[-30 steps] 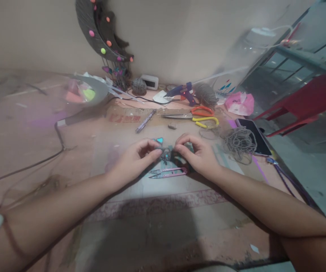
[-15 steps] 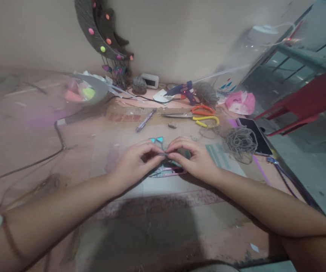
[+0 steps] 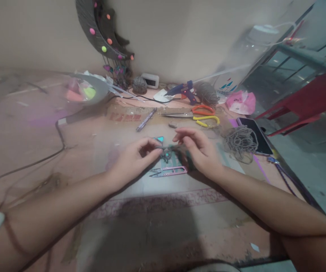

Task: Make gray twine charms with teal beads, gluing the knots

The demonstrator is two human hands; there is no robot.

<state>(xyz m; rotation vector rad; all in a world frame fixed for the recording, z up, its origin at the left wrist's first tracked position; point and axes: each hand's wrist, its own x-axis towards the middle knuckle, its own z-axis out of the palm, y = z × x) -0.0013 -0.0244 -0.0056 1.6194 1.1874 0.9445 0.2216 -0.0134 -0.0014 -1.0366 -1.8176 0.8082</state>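
Observation:
My left hand [image 3: 141,155] is closed, its thumb and forefinger pinching a strand of grey yarn [image 3: 167,147]. The strand runs across to my right hand [image 3: 201,151], whose curled fingers hold its other part; the exact grip is blurred. Beside the left fingertips shows a small turquoise piece [image 3: 159,139] with a dark edge. Beneath the strand hangs or lies a small grey and turquoise bundle [image 3: 166,155], too blurred to make out. Just below the hands lies a pair of pink thread snips [image 3: 175,171] on the sheet.
Orange-and-yellow-handled scissors [image 3: 204,112], a pen [image 3: 146,119] and a blue glue gun [image 3: 184,90] lie beyond my hands. To the right are loose grey yarn [image 3: 240,141] and a phone [image 3: 260,141]. A dark cable [image 3: 27,163] crosses the left side. A crescent decoration [image 3: 90,22] stands behind.
My hands were together at the yarn; the right hand has moved right and up, stretching the strand between them. The thread snips beneath are now more exposed.

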